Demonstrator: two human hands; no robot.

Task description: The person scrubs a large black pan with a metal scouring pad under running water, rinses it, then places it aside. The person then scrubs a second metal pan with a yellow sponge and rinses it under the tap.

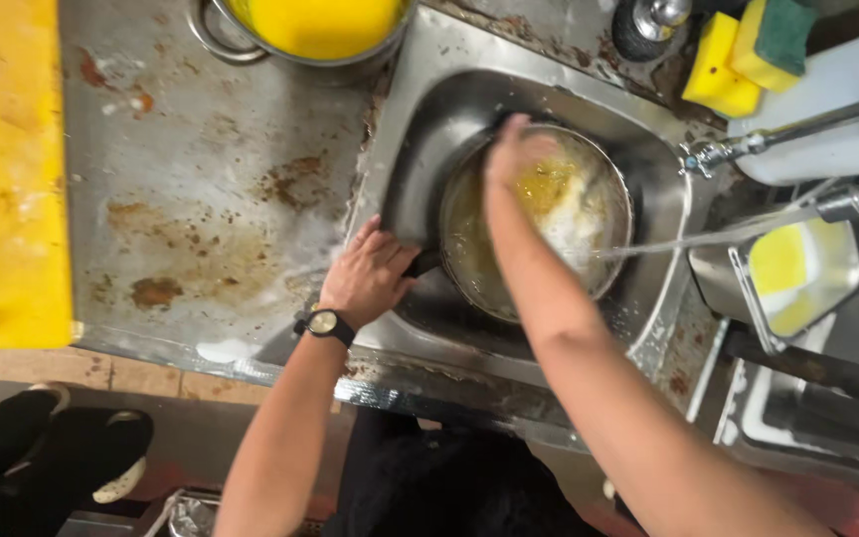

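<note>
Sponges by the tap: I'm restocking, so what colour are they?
The sponges are yellow with a green scouring side, seen best in the head view, top right.

Both forearms are observed bare, with no sleeves reaching into view and no gloves worn on the left hand (368, 276) or the right hand (511, 149). A wristwatch (324, 323) is noted on the left wrist, fitted with a black strap, a round case and a pale dial; its markings are too small to be made out. Dark, apparently black clothing (439, 487) is recorded on the lower body at the bottom edge of the view, its cut being indistinct.
</note>
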